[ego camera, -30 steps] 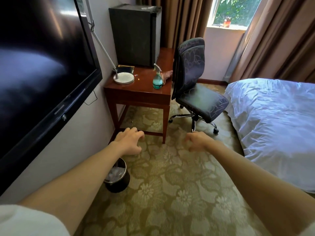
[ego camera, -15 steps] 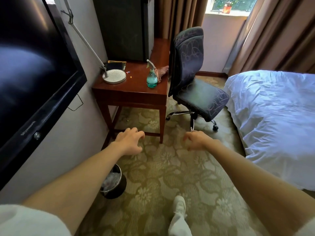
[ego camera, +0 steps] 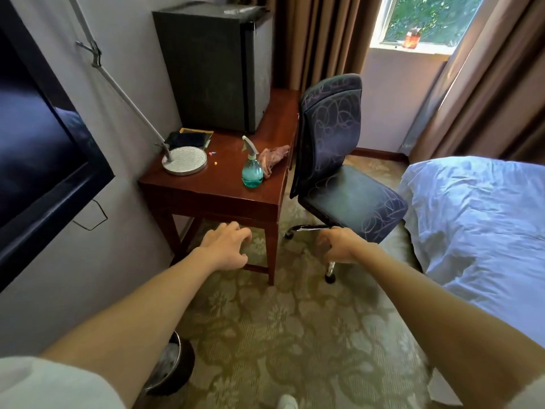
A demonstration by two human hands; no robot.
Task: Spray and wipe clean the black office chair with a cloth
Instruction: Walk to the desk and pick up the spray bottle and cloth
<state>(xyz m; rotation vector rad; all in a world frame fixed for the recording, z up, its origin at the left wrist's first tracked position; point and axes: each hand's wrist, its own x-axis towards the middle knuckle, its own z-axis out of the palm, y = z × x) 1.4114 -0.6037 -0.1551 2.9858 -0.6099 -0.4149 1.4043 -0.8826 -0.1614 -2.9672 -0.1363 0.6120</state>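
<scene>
The black office chair (ego camera: 339, 172) with a swirl pattern stands between the wooden desk (ego camera: 224, 199) and the bed, its back towards the desk. On the desk stands a teal spray bottle (ego camera: 252, 169), with a pinkish cloth (ego camera: 272, 159) lying crumpled right behind it. Both my arms stretch forward over the carpet. My left hand (ego camera: 225, 246) hovers in front of the desk's front edge, fingers loosely curled and holding nothing. My right hand (ego camera: 339, 245) hangs in front of the chair's base, also loosely curled and empty.
A black mini fridge (ego camera: 215, 66) and a desk lamp base (ego camera: 184, 160) sit on the desk. A wall-mounted TV (ego camera: 38, 160) is at the left, a bed with white bedding (ego camera: 483, 225) at the right, a bin (ego camera: 171, 367) on the floor by the wall.
The view has moved closer to the desk and chair, which now look larger. Both hands stay outstretched and empty in the same pose.
</scene>
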